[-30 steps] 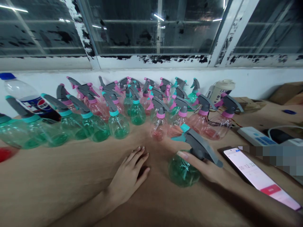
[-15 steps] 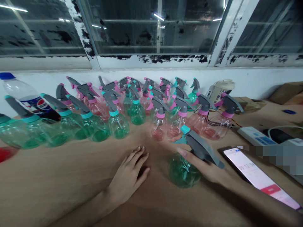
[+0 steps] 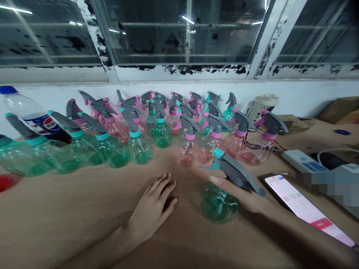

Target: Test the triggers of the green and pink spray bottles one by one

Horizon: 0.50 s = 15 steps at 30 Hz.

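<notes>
A green spray bottle (image 3: 218,203) with a grey trigger head (image 3: 235,172) and teal nozzle stands on the brown table in front of me. My right hand (image 3: 244,198) is wrapped round its neck under the trigger head. My left hand (image 3: 153,209) lies flat on the table to the left of the bottle, fingers stretched out, holding nothing. Behind them stand several green spray bottles (image 3: 138,147) and pink spray bottles (image 3: 187,149) in rows along the wall.
A phone (image 3: 307,209) with a lit timer screen lies at the right. A white power strip (image 3: 301,160) and cables sit behind it. A Pepsi bottle (image 3: 33,117) stands at the far left, a white jar (image 3: 260,104) near the wall.
The trigger head in my right hand has tilted and shifted slightly right. My left hand has stayed still.
</notes>
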### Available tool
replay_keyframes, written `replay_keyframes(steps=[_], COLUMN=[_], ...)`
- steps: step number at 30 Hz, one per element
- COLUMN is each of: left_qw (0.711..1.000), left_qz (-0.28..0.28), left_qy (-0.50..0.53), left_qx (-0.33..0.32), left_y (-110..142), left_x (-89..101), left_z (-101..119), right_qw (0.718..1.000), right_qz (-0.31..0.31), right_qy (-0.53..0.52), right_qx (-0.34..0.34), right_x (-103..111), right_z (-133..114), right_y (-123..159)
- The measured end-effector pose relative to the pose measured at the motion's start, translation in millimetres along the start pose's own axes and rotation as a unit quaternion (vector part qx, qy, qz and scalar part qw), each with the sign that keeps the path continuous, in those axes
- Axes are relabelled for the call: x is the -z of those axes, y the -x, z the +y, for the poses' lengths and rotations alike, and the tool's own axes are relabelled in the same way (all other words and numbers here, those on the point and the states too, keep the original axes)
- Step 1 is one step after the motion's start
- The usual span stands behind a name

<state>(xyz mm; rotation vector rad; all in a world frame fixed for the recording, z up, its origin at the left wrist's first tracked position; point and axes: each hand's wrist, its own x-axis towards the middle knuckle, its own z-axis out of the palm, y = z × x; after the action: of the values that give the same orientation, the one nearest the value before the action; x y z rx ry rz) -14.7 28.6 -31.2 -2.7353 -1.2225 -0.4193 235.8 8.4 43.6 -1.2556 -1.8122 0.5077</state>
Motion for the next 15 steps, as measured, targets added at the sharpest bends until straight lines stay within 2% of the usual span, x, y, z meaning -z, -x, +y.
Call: replay_keyframes(steps=[7,15], left_qw=[1.000,1.000], left_qz=[-0.008,-0.001], left_qy=[-0.001,0.005], left_qx=[0.002,0.001], left_y=[-0.2,-0.2], left_x=[0.5,1.3], left_z=[0.0,0.6], right_qw=[1.000,0.999], right_qz=[0.003,-0.007], right_qy=[-0.011,-0.021], right_qx=[-0.016,-0.033], right_x=[-0.6,-3.9], right_z=[-11.3,-5.1], right_y=[-0.1,2.5])
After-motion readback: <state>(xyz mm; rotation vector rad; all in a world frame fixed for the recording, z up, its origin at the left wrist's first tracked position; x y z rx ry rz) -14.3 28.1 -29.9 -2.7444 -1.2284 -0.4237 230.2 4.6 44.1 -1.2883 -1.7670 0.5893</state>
